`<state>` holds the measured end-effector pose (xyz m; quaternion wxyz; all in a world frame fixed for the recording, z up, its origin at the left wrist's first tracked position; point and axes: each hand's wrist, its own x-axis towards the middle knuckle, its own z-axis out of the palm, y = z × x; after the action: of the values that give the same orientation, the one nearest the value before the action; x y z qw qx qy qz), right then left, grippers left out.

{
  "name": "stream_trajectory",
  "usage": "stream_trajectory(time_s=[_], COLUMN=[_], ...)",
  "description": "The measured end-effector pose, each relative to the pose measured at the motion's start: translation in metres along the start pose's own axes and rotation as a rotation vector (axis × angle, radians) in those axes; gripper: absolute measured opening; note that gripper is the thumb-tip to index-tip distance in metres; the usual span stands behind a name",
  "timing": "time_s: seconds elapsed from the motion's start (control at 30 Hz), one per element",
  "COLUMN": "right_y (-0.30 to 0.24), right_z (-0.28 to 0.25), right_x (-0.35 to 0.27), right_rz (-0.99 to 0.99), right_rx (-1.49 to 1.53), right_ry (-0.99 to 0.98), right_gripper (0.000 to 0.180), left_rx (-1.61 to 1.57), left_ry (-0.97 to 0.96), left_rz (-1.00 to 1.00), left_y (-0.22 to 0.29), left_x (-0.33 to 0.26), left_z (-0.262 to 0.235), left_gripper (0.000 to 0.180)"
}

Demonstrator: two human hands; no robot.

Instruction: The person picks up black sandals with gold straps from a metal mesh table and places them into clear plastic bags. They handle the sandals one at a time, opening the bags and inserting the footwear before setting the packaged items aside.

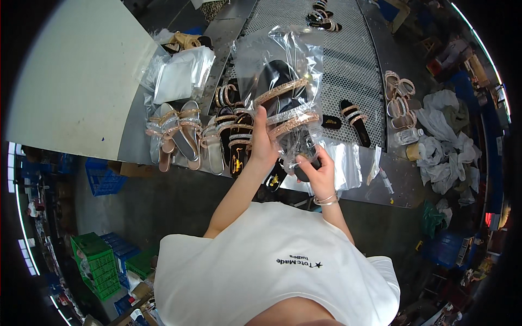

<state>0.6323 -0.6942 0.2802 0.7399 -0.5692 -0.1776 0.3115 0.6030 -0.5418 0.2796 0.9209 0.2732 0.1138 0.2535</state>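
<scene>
My left hand [263, 142] and my right hand [319, 173] hold a clear plastic bag [283, 65] with a pair of black sandals [286, 100] with sparkly gold straps inside it. The left hand grips the bag's left side over the sandals. The right hand pinches the bag's lower end around the heels. The bag is raised above the metal table [359, 70], its open top pointing away from me. A row of loose sandals [201, 136] with glittery straps lies just left of my left hand.
A stack of empty clear bags [182, 73] sits at the back left. More sandals lie at the right [399, 98] and far end [323, 19] of the mesh surface. Crumpled white paper [448, 146] is piled right. Green crates [98, 266] stand on the floor, lower left.
</scene>
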Motion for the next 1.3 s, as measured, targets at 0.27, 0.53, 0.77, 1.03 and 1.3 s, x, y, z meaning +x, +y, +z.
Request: stream_trajectory(time_s=[0.27,0.53,0.77,1.03,1.3], right_y=[0.01,0.007,0.008,0.009,0.015], right_z=[0.012,0.04,0.058,0.054,0.048], right_x=[0.007,0.01,0.012,0.008,0.006], right_rz=[-0.382,-0.371,-0.36,-0.381,-0.332], right_rx=[-0.652,-0.676,-0.591,-0.651,-0.531], right_ry=[0.256,0.343,0.392,0.511,0.554], right_gripper=[0.035,0.033,0.032,0.037,0.034], left_rx=[0.106,0.008,0.285,-0.026,-0.024], left_ry=[-0.074,-0.15,-0.127,-0.285,-0.246], left_rz=[0.018,-0.091,0.083,-0.108,-0.213], left_y=[0.01,0.036,0.026,0.021,0.026], left_x=[-0.005,-0.005,-0.003,0.011,0.019], left_z=[-0.005,-0.004,-0.003,-0.023,-0.016], left_gripper=[0.067,0.065,0.065,0.07,0.07])
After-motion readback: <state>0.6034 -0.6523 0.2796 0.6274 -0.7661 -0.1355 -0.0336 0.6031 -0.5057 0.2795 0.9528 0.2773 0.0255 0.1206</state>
